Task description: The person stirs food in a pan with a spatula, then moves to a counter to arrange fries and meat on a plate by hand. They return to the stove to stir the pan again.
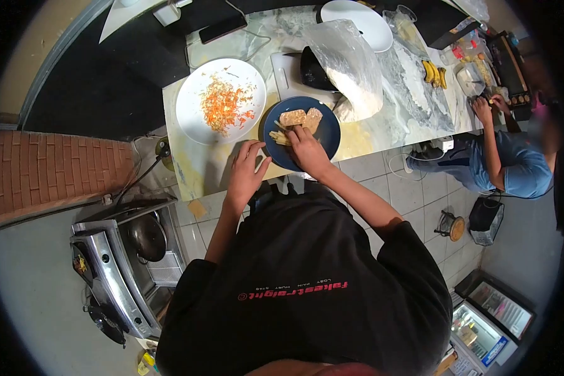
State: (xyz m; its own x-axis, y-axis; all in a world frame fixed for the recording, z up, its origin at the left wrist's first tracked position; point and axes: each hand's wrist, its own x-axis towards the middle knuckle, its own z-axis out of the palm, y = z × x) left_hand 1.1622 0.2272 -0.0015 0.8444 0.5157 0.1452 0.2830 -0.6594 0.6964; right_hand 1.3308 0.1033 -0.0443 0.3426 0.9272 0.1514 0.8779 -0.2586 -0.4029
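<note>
Two pale brown blocks [301,119] are seen in the head view on a dark blue plate [329,135], placed near the centre of the upper half of the frame. Beside them, toward the left of the same plate, yellowish strips [279,138] are reached by the right hand [308,151]; its fingers are bent down onto them, but whether a strip is pinched cannot be told. The left hand [247,175] is held with fingers loosely spread at the plate's lower-left edge, and nothing is seen gripped in it.

To the upper left, orange and pale shreds [222,106] are spread on a white plate [188,116]. Above and right of the blue plate, white powder [362,103] is held in a clear plastic bag [341,44], partly laid over a black container [312,70]. Bananas [432,74] are placed farther right on the marble-patterned table [388,128]. At the right edge, a person in a blue shirt [523,169] is seen, hands kept well apart from this work.
</note>
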